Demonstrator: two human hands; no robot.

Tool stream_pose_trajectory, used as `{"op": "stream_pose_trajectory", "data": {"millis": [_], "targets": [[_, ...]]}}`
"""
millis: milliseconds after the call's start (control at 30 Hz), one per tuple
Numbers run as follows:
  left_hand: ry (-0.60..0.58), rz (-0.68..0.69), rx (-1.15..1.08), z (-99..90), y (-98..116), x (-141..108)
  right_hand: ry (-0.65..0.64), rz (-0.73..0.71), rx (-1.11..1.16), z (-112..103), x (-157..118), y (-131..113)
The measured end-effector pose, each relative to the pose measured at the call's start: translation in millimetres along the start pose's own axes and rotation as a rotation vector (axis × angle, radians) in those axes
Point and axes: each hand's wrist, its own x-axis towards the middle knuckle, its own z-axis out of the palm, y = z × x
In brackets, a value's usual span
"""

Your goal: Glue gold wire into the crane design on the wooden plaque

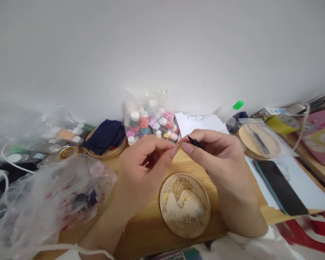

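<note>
My left hand [148, 162] is raised over the table, thumb and forefinger pinched on something tiny and golden that I cannot make out. Its fingertips meet those of my right hand [219, 162], which pinches at the same spot and also holds a slim black tool [195, 142], its dark tip pointing up and left. Below both hands a round embroidery hoop [184, 206] lies on the wooden table [143, 231]. Its pale fabric carries a golden bird-like pattern and grey drawn lines.
Bagged bead jars [144, 121] stand by the wall. Navy cloth [105, 136] rests on a hoop at the left, behind a crumpled plastic bag [40, 202]. At the right are a phone [281, 187], papers [314, 193] and a bagged wooden disc [246, 139].
</note>
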Motion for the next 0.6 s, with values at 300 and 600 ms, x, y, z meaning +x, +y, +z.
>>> {"op": "stream_pose_trajectory", "data": {"millis": [300,600], "targets": [[0.089,0.298,0.342,5.5,5.9,-4.4,0.015,-0.026,-0.021,-1.1,-1.3,3.2],[0.029,0.235,0.295,2.5,6.0,-3.8,-0.010,-0.031,-0.089,-4.8,0.3,0.3]]}}
